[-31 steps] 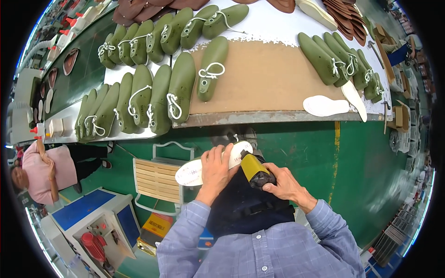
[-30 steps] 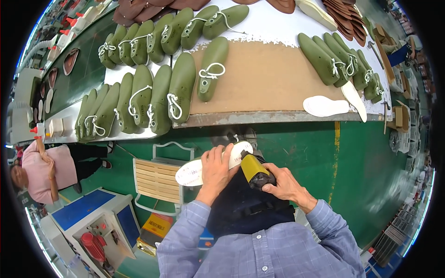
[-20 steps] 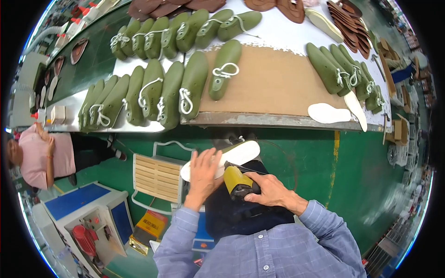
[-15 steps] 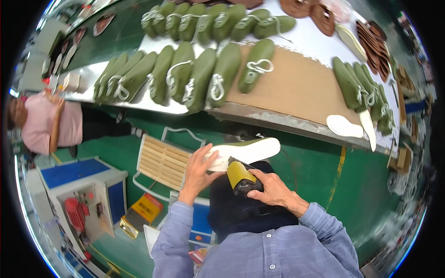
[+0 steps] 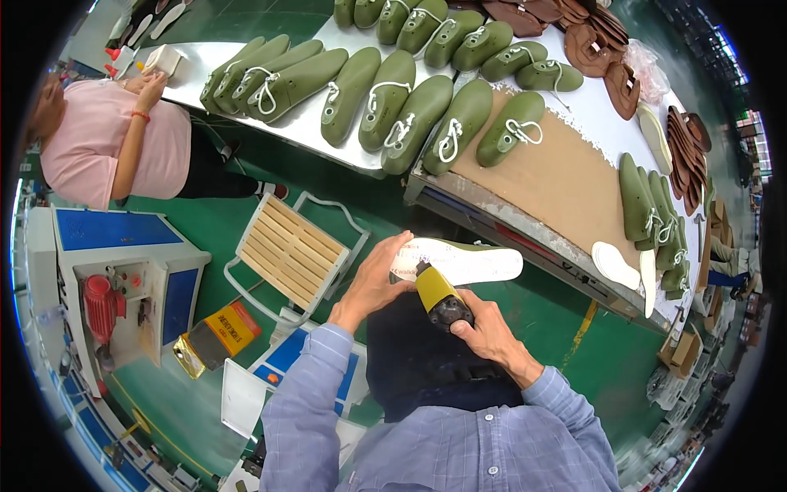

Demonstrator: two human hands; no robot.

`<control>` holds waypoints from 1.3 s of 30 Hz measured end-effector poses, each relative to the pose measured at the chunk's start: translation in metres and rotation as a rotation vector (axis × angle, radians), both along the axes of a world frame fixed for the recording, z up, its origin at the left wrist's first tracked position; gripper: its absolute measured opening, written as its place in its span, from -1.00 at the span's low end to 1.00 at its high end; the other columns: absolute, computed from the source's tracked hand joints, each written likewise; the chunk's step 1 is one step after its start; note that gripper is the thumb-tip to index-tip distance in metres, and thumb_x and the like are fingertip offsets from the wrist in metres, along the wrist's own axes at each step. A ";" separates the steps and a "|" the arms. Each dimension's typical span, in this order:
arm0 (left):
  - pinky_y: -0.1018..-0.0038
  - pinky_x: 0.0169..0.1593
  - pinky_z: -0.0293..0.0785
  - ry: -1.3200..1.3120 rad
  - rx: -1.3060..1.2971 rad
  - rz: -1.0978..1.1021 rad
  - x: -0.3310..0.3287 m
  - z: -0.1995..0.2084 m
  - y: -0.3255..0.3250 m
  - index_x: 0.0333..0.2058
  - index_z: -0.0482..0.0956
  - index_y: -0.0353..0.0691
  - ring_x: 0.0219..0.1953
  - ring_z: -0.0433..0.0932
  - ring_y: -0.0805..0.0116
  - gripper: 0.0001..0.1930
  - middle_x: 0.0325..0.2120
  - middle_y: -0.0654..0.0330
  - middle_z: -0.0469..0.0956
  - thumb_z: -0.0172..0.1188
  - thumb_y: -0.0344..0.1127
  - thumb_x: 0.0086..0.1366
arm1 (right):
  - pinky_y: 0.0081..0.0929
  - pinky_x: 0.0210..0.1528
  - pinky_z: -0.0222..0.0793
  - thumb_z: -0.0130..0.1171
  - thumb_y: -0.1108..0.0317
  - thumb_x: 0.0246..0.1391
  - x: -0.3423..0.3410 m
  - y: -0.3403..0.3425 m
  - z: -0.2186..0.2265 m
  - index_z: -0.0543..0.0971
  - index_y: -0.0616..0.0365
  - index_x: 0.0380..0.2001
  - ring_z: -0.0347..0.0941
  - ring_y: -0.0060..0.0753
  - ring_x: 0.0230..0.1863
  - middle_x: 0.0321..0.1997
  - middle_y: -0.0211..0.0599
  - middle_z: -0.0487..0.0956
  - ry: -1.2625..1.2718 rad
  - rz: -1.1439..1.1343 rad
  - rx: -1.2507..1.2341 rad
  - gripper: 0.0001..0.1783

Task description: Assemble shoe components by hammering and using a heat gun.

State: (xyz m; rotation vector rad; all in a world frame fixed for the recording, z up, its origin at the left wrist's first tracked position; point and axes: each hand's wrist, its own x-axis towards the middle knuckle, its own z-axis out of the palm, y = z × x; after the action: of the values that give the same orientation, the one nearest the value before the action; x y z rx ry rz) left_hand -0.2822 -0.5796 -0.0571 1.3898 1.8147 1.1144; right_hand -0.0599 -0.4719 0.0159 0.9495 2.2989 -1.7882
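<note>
My left hand (image 5: 370, 283) grips the left end of a green shoe last (image 5: 477, 245) with a white insole (image 5: 484, 264) lying on its upturned sole. Thumb and fingers close round its edges. In my right hand (image 5: 494, 334) is a yellow-and-black tool that looks like a staple gun (image 5: 440, 293). Its narrow nose points at the insole near my left thumb; whether it touches, I cannot tell. The last is held above my dark-covered lap, and most of its green body is hidden under the insole.
Several green lasts (image 5: 352, 94) with white cords stand on the table ahead, beside a brown board (image 5: 541, 172). Loose white insoles (image 5: 615, 264) and brown leather uppers (image 5: 687, 156) lie rightward. A slatted chair (image 5: 291, 246), red-motored machine (image 5: 102, 307) and a person in pink (image 5: 123, 139) are left.
My view has shifted, so the table and lasts sit farther right. The tool's nose is slightly closer to the insole's left end. The person in pink now has hands at a white container.
</note>
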 end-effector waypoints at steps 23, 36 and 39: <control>0.22 0.15 0.37 -0.084 0.304 0.391 0.111 0.119 0.199 0.18 0.19 -0.33 0.04 0.45 0.13 -0.25 0.03 -0.02 0.40 0.38 -0.40 0.04 | -0.14 0.10 0.30 0.29 0.38 -0.04 0.150 0.215 -0.061 0.55 0.05 -0.01 0.39 -0.07 0.09 0.05 -0.14 0.49 -0.045 -0.511 0.912 -0.55; 0.23 0.09 0.36 0.281 -0.083 0.416 0.124 -0.015 0.280 0.02 0.41 -0.37 0.01 0.45 0.03 -0.44 -0.05 -0.05 0.46 0.43 -0.41 0.04 | 0.01 0.42 -0.04 0.42 0.38 -0.23 0.377 0.257 -0.069 0.40 -0.09 0.20 0.12 -0.10 0.38 0.26 -0.31 0.34 -0.684 -0.373 0.695 -0.19; 0.16 0.10 0.31 0.404 -0.071 0.436 0.118 -0.010 0.290 0.05 0.40 -0.38 0.00 0.41 -0.05 -0.41 -0.10 -0.06 0.44 0.39 -0.41 0.04 | 0.08 0.42 -0.05 0.46 0.33 -0.26 0.387 0.264 -0.071 0.42 -0.10 0.18 0.12 -0.13 0.38 0.24 -0.35 0.35 -0.605 -0.348 0.692 -0.18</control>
State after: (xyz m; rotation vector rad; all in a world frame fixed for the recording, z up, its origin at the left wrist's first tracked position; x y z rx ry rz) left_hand -0.1640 -0.2895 -0.0668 1.2774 2.5114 1.0078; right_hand 0.3267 -0.2083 -0.0551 1.7673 2.4081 -0.5530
